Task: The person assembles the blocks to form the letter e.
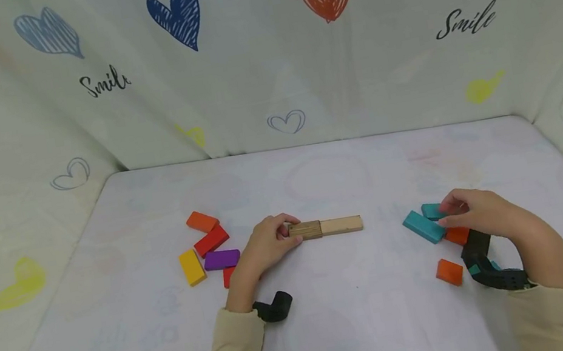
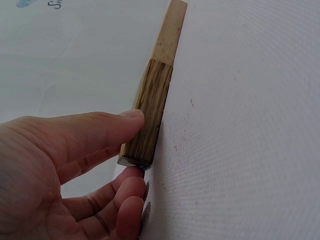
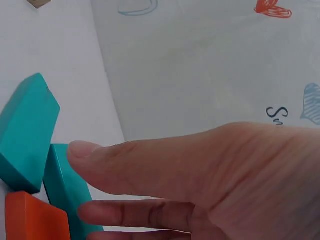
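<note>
The left hand (image 1: 269,244) pinches the left end of a dark brown wooden block (image 1: 306,231), thumb (image 2: 120,127) on one side, fingers at its end. End to end with it lies a pale wooden block (image 1: 341,225). At the right, the right hand (image 1: 487,215) is at a teal block (image 1: 433,211), its thumb and fingers apart; in the right wrist view the fingertips overlap that block (image 3: 65,185), and whether they grip it cannot be told. Another teal block (image 1: 424,226) and an orange block (image 1: 457,235) lie against it.
Left of the left hand lie an orange block (image 1: 202,220), a red block (image 1: 211,240), a yellow block (image 1: 193,267), a purple block (image 1: 222,260) and a partly hidden red block (image 1: 229,276). Another orange block (image 1: 449,272) lies near the right wrist. A printed curtain (image 1: 245,83) stands behind the table.
</note>
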Available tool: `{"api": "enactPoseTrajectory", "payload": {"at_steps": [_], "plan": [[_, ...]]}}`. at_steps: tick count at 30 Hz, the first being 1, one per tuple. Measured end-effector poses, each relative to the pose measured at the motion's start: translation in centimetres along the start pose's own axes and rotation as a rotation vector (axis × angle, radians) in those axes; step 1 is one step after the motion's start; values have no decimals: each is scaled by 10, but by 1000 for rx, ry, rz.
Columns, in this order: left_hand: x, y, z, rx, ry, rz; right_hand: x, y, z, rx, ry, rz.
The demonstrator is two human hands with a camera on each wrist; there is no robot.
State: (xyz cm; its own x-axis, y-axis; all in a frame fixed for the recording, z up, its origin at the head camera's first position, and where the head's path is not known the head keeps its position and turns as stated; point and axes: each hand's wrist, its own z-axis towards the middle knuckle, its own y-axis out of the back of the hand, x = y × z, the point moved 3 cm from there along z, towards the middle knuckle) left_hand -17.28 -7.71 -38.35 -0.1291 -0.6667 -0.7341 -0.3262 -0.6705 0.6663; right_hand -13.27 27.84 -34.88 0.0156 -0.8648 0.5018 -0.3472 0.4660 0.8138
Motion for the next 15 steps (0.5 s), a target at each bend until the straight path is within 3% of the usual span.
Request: {"api": "enactPoseTrajectory", "payload": {"at_steps": [7,15], "plan": [[0,0,0,-6,-10,5,-17,3,-4,78,-54,-29],[1,0,0,-6,-7,-3,-24,-2,-1,161,-99,7]]}}
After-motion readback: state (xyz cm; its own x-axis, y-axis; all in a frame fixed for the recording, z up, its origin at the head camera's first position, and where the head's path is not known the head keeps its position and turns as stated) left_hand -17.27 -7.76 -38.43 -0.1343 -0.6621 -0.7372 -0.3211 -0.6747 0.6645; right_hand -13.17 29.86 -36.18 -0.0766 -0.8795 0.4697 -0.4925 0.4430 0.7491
